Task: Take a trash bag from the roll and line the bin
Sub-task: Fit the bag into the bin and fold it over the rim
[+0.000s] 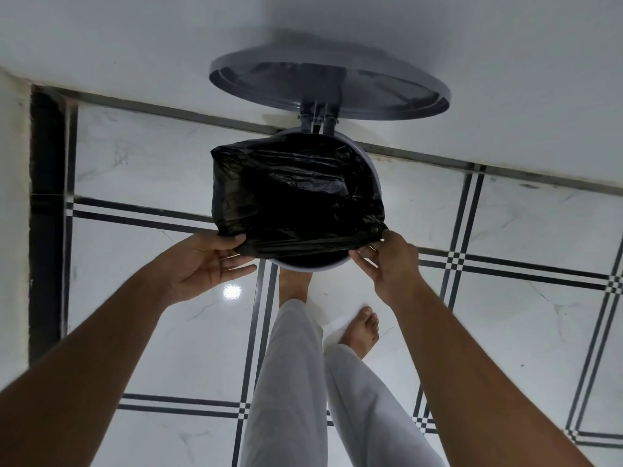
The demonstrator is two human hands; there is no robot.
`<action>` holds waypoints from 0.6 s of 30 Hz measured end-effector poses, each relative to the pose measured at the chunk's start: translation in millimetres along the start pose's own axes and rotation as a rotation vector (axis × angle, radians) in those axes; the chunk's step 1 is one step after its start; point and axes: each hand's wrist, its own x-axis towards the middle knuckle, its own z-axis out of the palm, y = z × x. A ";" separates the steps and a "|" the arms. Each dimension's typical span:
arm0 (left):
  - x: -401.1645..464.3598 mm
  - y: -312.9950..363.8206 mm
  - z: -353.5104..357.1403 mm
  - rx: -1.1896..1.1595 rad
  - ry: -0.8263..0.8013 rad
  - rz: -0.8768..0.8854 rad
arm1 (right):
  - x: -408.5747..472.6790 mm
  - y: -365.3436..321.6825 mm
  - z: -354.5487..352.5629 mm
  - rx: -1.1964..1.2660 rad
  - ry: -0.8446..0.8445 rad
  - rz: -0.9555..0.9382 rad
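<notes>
Two bare forearms reach forward from the bottom corners of the view, and between them a pair of legs in pale trousers point(290, 382) stands on the floor, both feet bare. One foot point(293, 284) is tucked up against the base of the bin, partly under it; the other foot point(362, 332) is set a little back and to the right. The left hand point(205, 264) is turned palm up with its fingers spread loosely — only the thumb and the fingertips meet the near left edge of the black trash bag point(296, 197), so the grip looks light rather than closed. The right hand point(387, 261) pinches the near right corner of the bag between thumb and curled fingers, and the plastic is drawn taut in a band between the two hands. The bag lies across the mouth of the round bin point(303, 266), crumpled and puffed, covering most of the opening; its left side hangs out past the rim, while a strip of pale rim shows at the right and along the near edge. The round grey lid point(330, 85) stands open behind on its hinge, leaning toward the white wall point(135, 35). The floor point(505, 315) is glossy white tile crossed by dark double lines — a bright spot of light reflects just below the left hand.
</notes>
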 end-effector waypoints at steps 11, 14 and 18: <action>24.3 -30.2 1.2 0.189 0.125 0.031 | 20.1 20.6 -42.1 -0.169 -0.112 -0.008; 29.7 -36.3 3.1 0.193 0.223 0.095 | 30.9 23.3 -45.9 -0.292 -0.025 -0.078; 33.2 -41.7 2.1 0.277 0.281 0.103 | 45.9 28.1 -40.0 -0.611 0.046 -0.163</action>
